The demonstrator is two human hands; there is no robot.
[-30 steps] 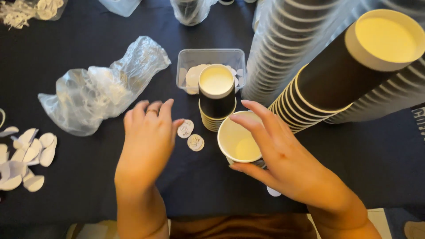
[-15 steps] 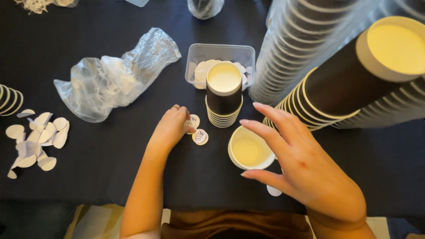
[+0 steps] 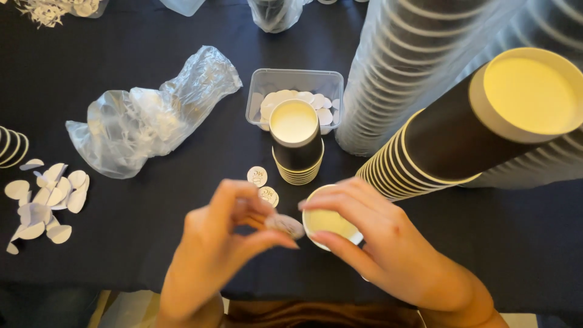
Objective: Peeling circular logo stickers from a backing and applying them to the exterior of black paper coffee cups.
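My right hand [image 3: 370, 237] grips a dark paper cup [image 3: 328, 222] with a cream inside, mouth up, low at the table's front. My left hand [image 3: 225, 243] pinches a small round white sticker [image 3: 285, 225] between thumb and fingers, right beside the cup's left rim. Two more round stickers [image 3: 262, 185] lie on the black tablecloth [image 3: 152, 212] just behind my left hand. A short stack of dark cups [image 3: 296, 143] stands upright behind them.
A clear plastic tub [image 3: 296, 79] of round stickers sits behind the short stack. Tall sleeves of stacked cups [image 3: 425, 85] lean in from the right. A crumpled clear plastic bag [image 3: 152, 115] lies left of centre. Peeled white backing papers [image 3: 45, 200] are scattered at the left edge.
My left hand picked a sticker off the cloth and pulled back toward me, bringing it beside the cup. My right hand closed more firmly around the cup.
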